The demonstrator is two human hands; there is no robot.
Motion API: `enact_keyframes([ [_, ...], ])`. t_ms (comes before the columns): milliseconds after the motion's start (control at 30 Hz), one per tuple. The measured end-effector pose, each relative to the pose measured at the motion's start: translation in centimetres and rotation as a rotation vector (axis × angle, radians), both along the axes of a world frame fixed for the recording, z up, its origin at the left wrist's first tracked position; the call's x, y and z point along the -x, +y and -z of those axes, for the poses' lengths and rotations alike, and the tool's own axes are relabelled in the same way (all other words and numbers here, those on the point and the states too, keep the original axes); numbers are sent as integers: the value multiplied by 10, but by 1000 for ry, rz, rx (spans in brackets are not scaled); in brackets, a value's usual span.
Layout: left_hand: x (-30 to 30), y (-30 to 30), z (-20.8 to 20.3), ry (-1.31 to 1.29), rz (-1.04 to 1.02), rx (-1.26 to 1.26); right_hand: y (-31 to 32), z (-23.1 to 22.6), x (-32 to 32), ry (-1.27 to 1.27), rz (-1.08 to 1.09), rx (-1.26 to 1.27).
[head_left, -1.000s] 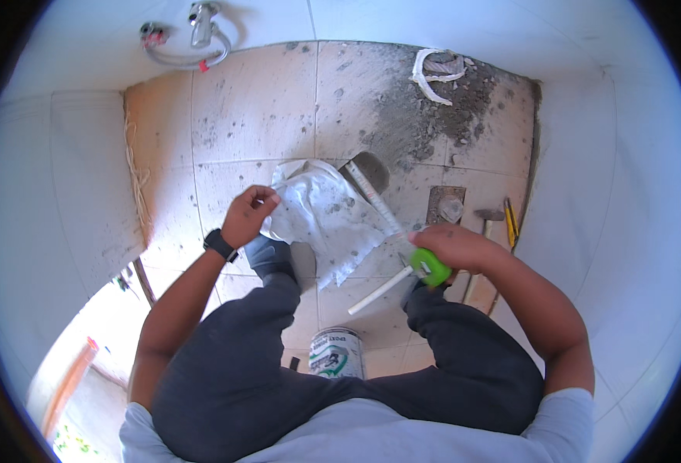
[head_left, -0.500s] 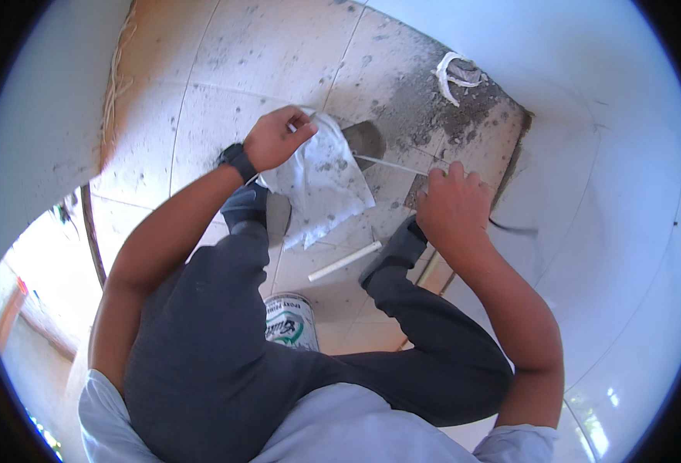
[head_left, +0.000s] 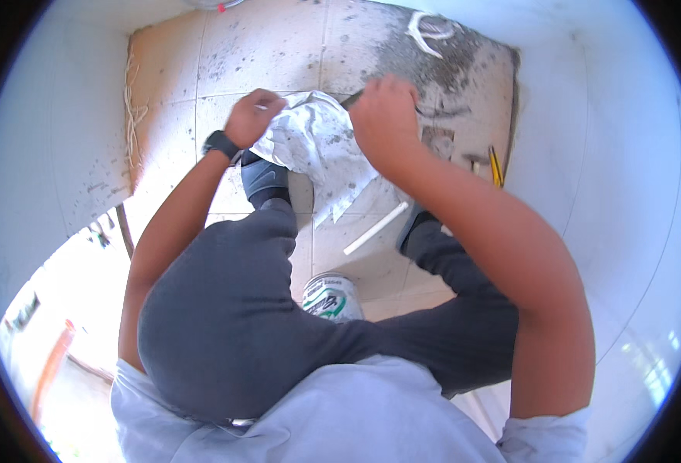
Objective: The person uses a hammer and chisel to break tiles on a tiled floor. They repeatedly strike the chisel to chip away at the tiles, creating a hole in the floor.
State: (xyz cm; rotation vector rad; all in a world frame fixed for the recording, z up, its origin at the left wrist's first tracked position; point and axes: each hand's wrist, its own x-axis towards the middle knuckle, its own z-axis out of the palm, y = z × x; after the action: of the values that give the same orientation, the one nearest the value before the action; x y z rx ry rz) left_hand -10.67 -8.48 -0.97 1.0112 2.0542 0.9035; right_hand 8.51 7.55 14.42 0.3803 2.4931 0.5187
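Observation:
A crumpled, grey-spotted white sack (head_left: 317, 143) lies on the floor between and beyond my feet. My left hand (head_left: 252, 117), a black watch on its wrist, is closed at the sack's upper left edge, fingertips pinched on it. My right hand (head_left: 386, 119) is a closed fist over the sack's right side, its back toward me. What it grips is hidden. A thin dark strip (head_left: 444, 113) shows just to the right of that fist; I cannot tell whether the two touch. A short white tube (head_left: 375, 229) lies on the tiles below the sack.
A white paint bucket (head_left: 332, 297) stands between my legs. Right of the sack lie a yellow-handled tool (head_left: 496, 166) and grey debris (head_left: 464, 65), with a curved white strip (head_left: 427, 37) beyond. Loose string (head_left: 132, 108) runs along the left edge. White walls (head_left: 579, 154) close in both sides.
My right hand has moved left and away from me, nearer the sack. The taut white cord between sack and right hand no longer shows. My left hand stays at the sack; the view has shifted.

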Motion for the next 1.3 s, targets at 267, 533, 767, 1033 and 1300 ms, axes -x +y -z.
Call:
enact_keyframes([
  [267, 51, -107, -149, -160, -344, 99, 18, -15, 14, -9, 64, 102],
  [533, 7, -104, -345, 421, -98, 79, 8, 8, 4, 41, 59, 102],
  [767, -45, -1, -400, 781, 450, 402, 7, 18, 0, 151, 50, 54],
  [1033, -136, 14, -396, 592, 349, 496, -1, 14, 12, 102, 57, 92],
  [1300, -119, 14, -395, 430, 290, 418, 3, 24, 14, 110, 1, 72],
])
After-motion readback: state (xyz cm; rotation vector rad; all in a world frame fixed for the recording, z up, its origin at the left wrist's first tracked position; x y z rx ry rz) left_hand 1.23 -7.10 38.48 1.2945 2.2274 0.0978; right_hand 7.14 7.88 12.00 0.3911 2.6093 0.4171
